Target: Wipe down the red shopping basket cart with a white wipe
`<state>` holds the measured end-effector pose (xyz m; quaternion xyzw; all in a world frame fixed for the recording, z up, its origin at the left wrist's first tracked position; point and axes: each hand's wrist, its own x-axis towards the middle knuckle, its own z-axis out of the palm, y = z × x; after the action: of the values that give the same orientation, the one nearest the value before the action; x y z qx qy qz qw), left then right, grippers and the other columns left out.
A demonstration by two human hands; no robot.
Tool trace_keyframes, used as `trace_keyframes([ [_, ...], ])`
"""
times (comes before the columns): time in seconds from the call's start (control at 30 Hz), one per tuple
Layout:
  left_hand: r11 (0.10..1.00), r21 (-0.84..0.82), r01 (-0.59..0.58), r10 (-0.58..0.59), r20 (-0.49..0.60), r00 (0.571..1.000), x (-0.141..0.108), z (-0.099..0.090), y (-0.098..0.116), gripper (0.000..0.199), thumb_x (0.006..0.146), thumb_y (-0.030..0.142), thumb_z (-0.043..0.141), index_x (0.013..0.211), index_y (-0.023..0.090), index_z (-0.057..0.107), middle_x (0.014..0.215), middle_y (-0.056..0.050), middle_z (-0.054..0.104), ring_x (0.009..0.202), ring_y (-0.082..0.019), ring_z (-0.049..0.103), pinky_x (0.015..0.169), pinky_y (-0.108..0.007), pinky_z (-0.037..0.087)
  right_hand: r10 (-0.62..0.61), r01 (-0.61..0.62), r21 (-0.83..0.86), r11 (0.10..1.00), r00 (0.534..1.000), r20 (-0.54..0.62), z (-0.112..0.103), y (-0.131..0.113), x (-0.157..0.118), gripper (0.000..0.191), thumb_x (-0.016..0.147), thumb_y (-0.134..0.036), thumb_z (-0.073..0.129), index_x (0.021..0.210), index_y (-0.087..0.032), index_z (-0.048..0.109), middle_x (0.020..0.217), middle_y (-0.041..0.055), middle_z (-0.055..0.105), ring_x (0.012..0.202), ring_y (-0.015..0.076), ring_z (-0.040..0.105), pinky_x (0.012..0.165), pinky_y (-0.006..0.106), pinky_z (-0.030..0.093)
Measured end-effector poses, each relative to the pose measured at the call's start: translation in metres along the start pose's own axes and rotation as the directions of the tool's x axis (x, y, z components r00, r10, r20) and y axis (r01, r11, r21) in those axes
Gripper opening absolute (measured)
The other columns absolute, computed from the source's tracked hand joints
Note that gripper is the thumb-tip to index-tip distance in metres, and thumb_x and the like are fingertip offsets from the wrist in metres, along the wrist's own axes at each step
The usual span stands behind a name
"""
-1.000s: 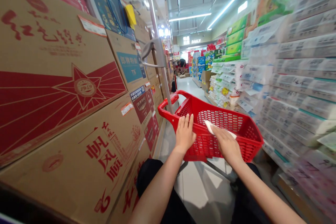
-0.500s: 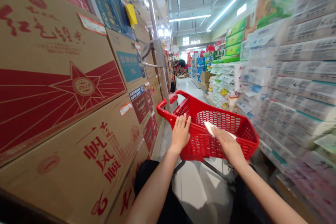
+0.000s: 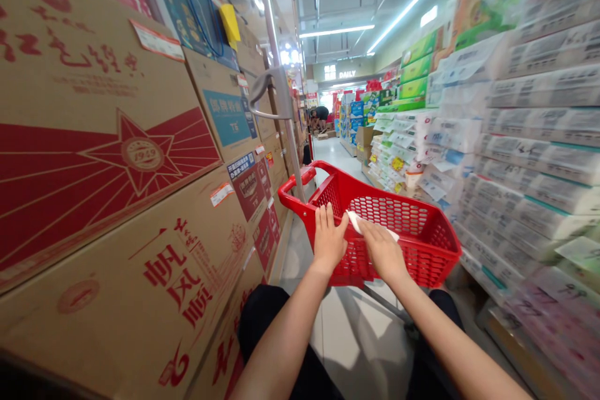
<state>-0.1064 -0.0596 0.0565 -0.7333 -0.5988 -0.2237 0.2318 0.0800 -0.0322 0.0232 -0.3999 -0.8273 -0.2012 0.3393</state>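
Observation:
Before me stands a red plastic shopping cart (image 3: pixel 412 212) with a perforated basket. My left hand (image 3: pixel 330 239) lies on its near side rim, close to the handle end, fingers stretched out and thumb apart. To its right, my right hand (image 3: pixel 382 250) presses a folded white cloth (image 3: pixel 355 221) against the same rim. The cloth sticks out on both sides of my fingers; the part beneath the palm is hidden. Left thumb and cloth are close together, and I cannot tell whether they touch. A metal pole (image 3: pixel 296 162) rises behind the cart's handle.
Stacked cardboard cartons (image 3: pixel 117 262) line the left side, close to my left arm. Plastic-wrapped paper packs (image 3: pixel 529 137) are piled high on the right. Farther along the aisle, a person (image 3: pixel 321 115) bends over near open cartons (image 3: pixel 365 140).
My right hand has slid left along the rim with the white cloth, closer to my left hand. The left hand has shifted slightly right, its thumb now farther out.

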Motion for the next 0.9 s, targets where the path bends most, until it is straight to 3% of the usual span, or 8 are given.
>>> trace_keyframes([
  [0.23,1.000,-0.007,-0.011,0.011,-0.033,0.999,0.001,-0.001,-0.009,0.085,0.076,0.016,0.073,0.155,0.024,0.041,0.173,-0.015,0.010,0.158,-0.041,0.007,0.127,-0.064,0.014,0.005,-0.005,0.023,1.000,1.000,0.023,-0.018,0.047,-0.043,0.062,0.094,-0.007,0.039,0.154,-0.020,0.045,0.149,0.0094,0.058,0.135,0.0241,0.056,0.114,0.045,0.047],
  [0.37,0.993,-0.046,-0.113,0.115,0.028,0.993,0.001,0.005,0.020,0.080,0.082,0.017,0.066,0.156,0.011,0.037,0.171,-0.018,0.018,0.159,-0.032,0.013,0.131,-0.052,0.016,0.049,-0.049,-0.036,0.998,0.999,0.009,-0.022,0.048,-0.046,0.061,0.092,-0.005,0.039,0.151,-0.018,0.050,0.146,0.0088,0.061,0.130,0.0256,0.060,0.114,0.045,0.047],
  [0.53,0.985,-0.061,-0.159,0.163,0.059,0.985,-0.001,0.009,0.051,0.079,0.083,0.027,0.068,0.156,0.016,0.038,0.169,-0.014,0.028,0.157,-0.040,0.017,0.128,-0.064,0.008,0.027,-0.026,-0.045,0.999,1.000,0.009,-0.017,0.035,-0.031,0.056,0.093,-0.006,0.042,0.146,-0.017,0.055,0.144,0.0093,0.063,0.128,0.0256,0.062,0.113,0.044,0.048],
  [0.7,0.974,-0.052,-0.222,0.226,0.075,0.971,-0.002,0.008,0.036,0.077,0.084,0.027,0.070,0.155,0.020,0.041,0.167,-0.012,0.032,0.158,-0.038,0.015,0.129,-0.062,0.008,0.015,-0.017,0.026,1.000,0.998,0.057,-0.031,0.059,-0.048,0.057,0.096,-0.009,0.040,0.151,-0.019,0.050,0.142,0.0102,0.064,0.129,0.0246,0.060,0.111,0.044,0.049],
  [0.9,0.977,-0.092,-0.193,0.200,0.074,0.977,0.002,0.009,0.019,0.072,0.082,0.026,0.070,0.150,0.021,0.048,0.168,-0.011,0.029,0.158,-0.036,0.013,0.129,-0.061,0.006,0.083,-0.088,0.043,0.995,0.991,0.106,-0.057,0.092,-0.079,0.064,0.097,-0.014,0.041,0.160,-0.028,0.037,0.138,0.0065,0.066,0.122,0.0219,0.064,0.106,0.040,0.052],
])
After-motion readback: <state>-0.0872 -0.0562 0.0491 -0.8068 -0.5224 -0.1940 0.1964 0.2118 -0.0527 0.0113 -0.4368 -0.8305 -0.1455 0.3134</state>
